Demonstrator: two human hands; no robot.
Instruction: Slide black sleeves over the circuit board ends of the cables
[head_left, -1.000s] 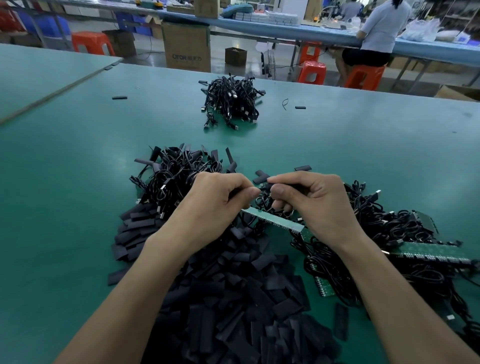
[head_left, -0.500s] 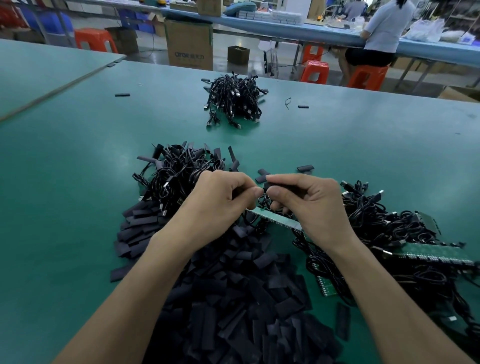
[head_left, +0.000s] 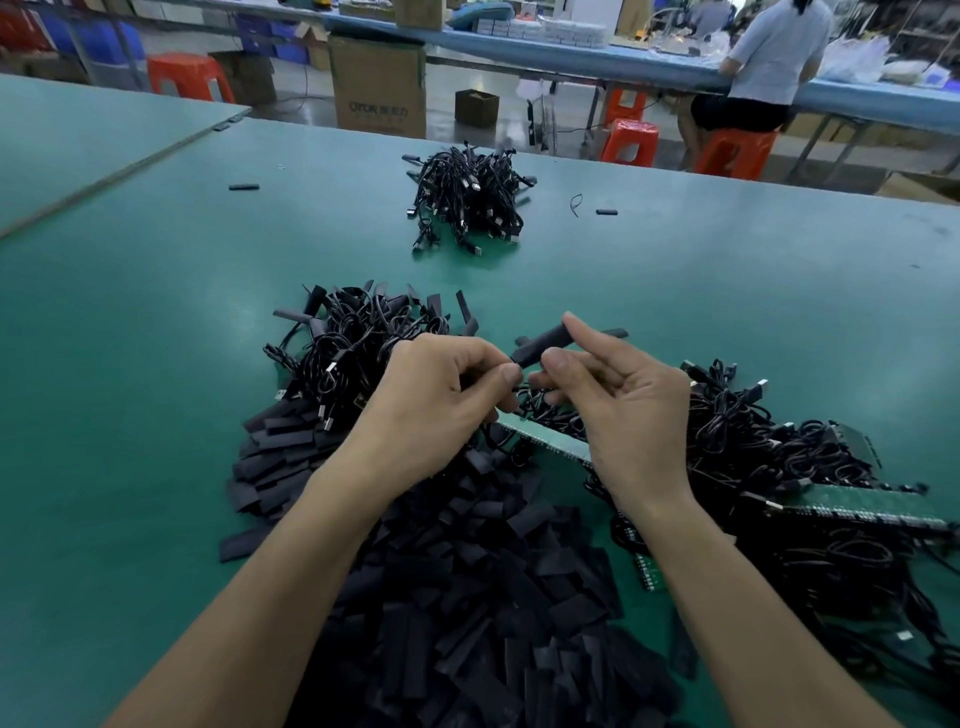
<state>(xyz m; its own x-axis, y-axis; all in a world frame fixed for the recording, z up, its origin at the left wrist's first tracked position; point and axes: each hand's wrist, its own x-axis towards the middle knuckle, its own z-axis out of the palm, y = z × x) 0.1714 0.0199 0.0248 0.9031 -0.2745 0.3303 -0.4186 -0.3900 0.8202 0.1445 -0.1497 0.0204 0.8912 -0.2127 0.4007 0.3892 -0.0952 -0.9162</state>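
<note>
Right grip (head_left: 631, 415): thumb and forefinger pinched on one black sleeve (head_left: 541, 344), which tilts up and away to the right. Left grip (head_left: 439, 408): fingers curled, thumb and forefinger nipping that sleeve's lower end (what lies inside it is hidden). Directly under both grips: heap of loose sleeves (head_left: 493, 597) on the green desk (head_left: 130, 389). Beneath the right grip: green circuit board strip (head_left: 550, 441). Right of the right grip: tangled cables (head_left: 779, 457) with further boards. Beyond the left grip: second cable tangle (head_left: 353, 348). Well beyond both: separate cable bundle (head_left: 467, 202).
</note>
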